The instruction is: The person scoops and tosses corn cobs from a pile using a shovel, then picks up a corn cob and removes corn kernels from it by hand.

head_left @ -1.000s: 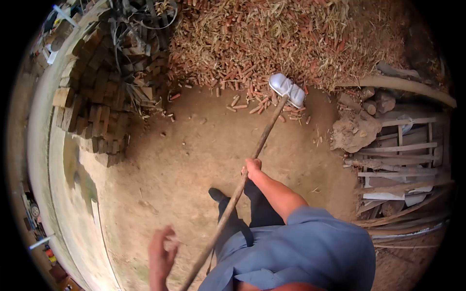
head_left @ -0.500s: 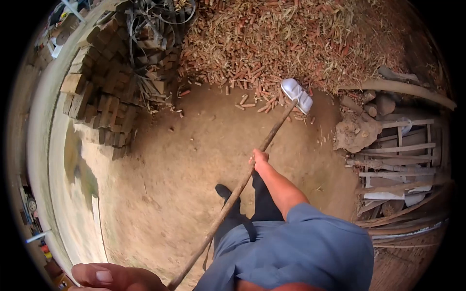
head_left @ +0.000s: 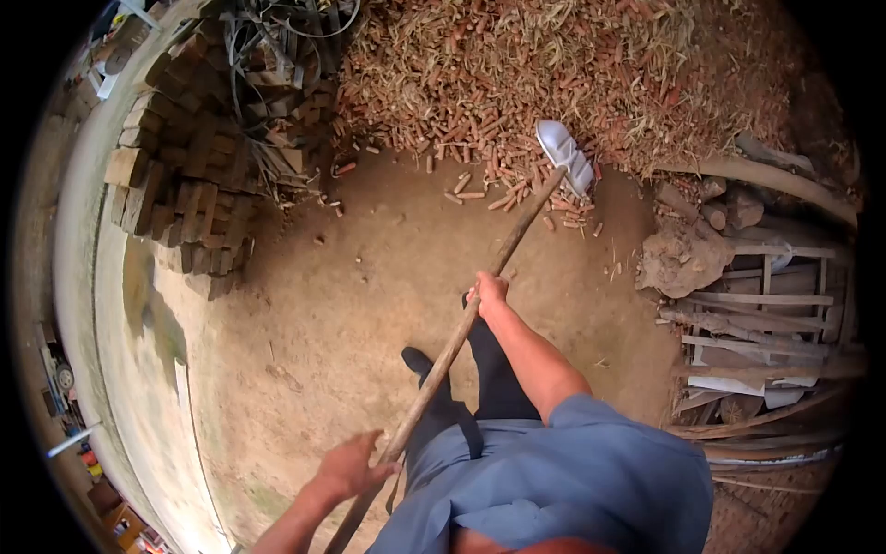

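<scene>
A long-handled shovel (head_left: 441, 371) slants across the view, its wooden shaft running from the bottom edge up to a silvery metal head (head_left: 566, 157). That head rests at the near edge of a large heap of corn cobs and dry husks (head_left: 517, 83). My right hand (head_left: 489, 291) is wrapped round the shaft about midway along. Lower down, my left hand (head_left: 351, 466) is beside the shaft with fingers spread; its thumb reaches to the wood, though I cannot tell whether it touches.
Stacked bricks (head_left: 189, 175) stand on the left, with tangled strips (head_left: 286, 55) on top. Logs and a stump (head_left: 683, 257) lie on the right beside wooden slats (head_left: 766, 300). Bare earth floor (head_left: 323, 323) spreads around my feet. Several loose cobs lie by the heap.
My left hand has come from the bottom left corner, close to the camera, to beside the lower shaft. The shovel head has shifted slightly up the view; my right hand keeps its hold.
</scene>
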Demonstrator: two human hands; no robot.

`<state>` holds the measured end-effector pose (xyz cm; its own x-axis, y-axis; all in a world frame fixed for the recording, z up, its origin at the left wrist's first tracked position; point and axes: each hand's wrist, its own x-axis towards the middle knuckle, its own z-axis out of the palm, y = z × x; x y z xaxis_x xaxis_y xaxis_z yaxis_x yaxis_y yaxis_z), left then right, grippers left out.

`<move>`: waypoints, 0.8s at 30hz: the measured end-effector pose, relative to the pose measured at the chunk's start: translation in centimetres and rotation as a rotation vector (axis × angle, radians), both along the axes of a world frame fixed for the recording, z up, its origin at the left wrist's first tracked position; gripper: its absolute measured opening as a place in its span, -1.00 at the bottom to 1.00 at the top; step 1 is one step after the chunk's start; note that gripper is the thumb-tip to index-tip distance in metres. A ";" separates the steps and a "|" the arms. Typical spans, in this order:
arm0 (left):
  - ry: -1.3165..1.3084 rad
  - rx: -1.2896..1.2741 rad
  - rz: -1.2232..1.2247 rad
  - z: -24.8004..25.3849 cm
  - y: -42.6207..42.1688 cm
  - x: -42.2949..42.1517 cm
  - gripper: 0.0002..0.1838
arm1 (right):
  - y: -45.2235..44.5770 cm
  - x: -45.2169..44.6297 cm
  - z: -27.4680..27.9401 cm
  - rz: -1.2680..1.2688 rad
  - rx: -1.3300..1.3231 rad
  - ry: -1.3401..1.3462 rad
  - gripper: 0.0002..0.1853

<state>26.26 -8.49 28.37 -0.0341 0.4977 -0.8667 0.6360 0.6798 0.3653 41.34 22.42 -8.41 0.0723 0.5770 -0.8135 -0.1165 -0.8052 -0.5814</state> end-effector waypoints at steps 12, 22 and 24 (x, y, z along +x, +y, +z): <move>-0.127 -0.232 0.482 -2.9 -14.0 5.7 -0.53 | -6.3 0.7 0.2 0.159 -0.015 -0.155 -0.77; -0.069 -0.119 0.568 -6.8 -11.4 9.4 -0.61 | -2.0 0.7 -4.4 0.247 -0.052 -0.365 -0.82; -0.078 -0.168 0.555 -5.4 -12.9 9.2 -0.62 | -5.1 1.2 -4.9 0.256 -0.047 -0.320 -0.83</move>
